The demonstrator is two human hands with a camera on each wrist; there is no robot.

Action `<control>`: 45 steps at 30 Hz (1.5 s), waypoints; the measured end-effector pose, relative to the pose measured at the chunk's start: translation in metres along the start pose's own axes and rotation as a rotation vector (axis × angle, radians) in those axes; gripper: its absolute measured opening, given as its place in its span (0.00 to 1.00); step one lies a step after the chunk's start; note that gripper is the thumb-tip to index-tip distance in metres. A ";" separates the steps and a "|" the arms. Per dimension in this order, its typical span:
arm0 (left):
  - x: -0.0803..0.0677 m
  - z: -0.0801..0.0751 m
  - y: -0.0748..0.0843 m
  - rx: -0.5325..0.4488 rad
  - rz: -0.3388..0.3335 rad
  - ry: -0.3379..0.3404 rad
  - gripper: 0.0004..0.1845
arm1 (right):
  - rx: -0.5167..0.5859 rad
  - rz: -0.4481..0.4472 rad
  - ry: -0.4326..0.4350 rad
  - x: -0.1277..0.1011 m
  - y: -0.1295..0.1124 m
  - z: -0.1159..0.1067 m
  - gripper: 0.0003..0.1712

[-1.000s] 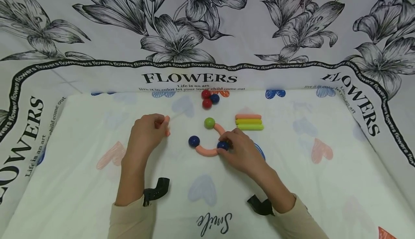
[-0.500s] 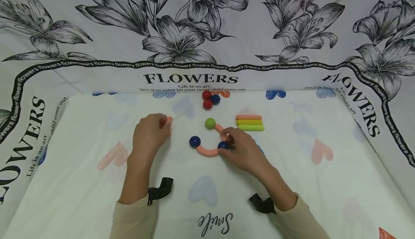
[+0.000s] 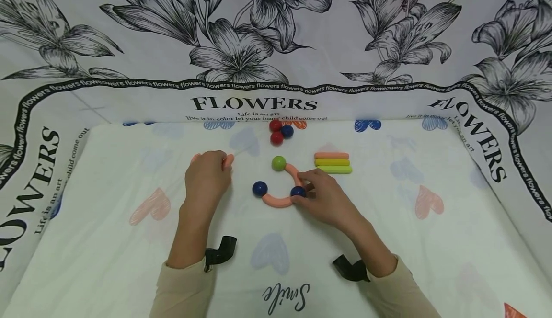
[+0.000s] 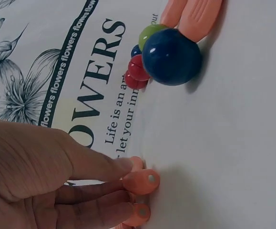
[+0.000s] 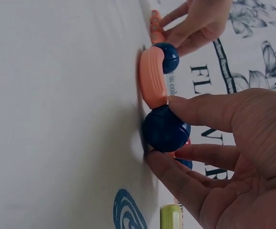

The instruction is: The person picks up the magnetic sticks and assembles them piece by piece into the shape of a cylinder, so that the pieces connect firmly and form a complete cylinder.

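Note:
My left hand (image 3: 208, 178) holds several peach curved rods (image 4: 142, 182) whose ends carry small round metal spots. Most of their length is hidden by the fingers. To its right on the cloth lies a curved chain: a blue ball (image 3: 259, 188), a peach curved rod (image 3: 277, 201), a second blue ball (image 5: 165, 128), another peach curved rod (image 3: 292, 171) and a green ball (image 3: 278, 163). Between thumb and fingers, my right hand (image 3: 329, 200) pinches the second blue ball, where the two rods meet.
Two red balls (image 3: 276, 138) and a blue ball (image 3: 286, 131) sit grouped beyond the chain. Right of it, three straight sticks, peach (image 3: 331, 155), yellow (image 3: 331, 162) and lime (image 3: 333, 169), lie side by side. A white printed cloth (image 3: 388, 251) covers the table.
My left hand has shifted slightly right with the peach rods, which now show on both sides of it. The right hand keeps its pinch on the blue ball, and the chain stays nearly in place.

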State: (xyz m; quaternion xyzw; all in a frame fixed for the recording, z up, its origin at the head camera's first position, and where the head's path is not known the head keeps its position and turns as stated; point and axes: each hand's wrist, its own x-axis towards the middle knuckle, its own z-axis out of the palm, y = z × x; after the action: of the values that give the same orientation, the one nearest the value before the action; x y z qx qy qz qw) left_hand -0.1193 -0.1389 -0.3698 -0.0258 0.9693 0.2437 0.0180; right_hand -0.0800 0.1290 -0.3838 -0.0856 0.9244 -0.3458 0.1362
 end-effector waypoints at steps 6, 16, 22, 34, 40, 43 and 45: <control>-0.003 0.009 0.007 0.023 0.037 0.026 0.18 | -0.004 -0.017 -0.030 0.001 0.003 -0.003 0.29; -0.002 0.016 0.005 -0.029 0.027 0.023 0.16 | 0.022 -0.078 -0.049 0.001 0.007 -0.003 0.30; 0.001 0.016 0.006 -0.061 0.052 -0.004 0.12 | 0.015 -0.080 -0.017 0.006 0.010 -0.003 0.27; 0.006 0.001 0.004 -0.106 0.006 -0.254 0.21 | 0.093 -0.148 -0.049 0.022 0.017 -0.005 0.19; 0.008 0.001 -0.003 -0.195 -0.014 -0.315 0.24 | 0.106 -0.148 -0.044 0.022 0.018 -0.007 0.17; 0.010 0.001 -0.006 -0.266 -0.029 -0.389 0.24 | 0.106 -0.148 -0.047 0.022 0.020 -0.007 0.17; 0.011 0.002 -0.007 -0.307 -0.042 -0.427 0.25 | 0.103 -0.157 -0.044 0.023 0.022 -0.007 0.17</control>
State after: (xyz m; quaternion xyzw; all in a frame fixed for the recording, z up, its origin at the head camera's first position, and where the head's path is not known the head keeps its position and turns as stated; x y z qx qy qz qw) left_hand -0.1298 -0.1443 -0.3752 0.0034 0.8945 0.3875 0.2230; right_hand -0.1050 0.1437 -0.3977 -0.1584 0.8927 -0.4004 0.1331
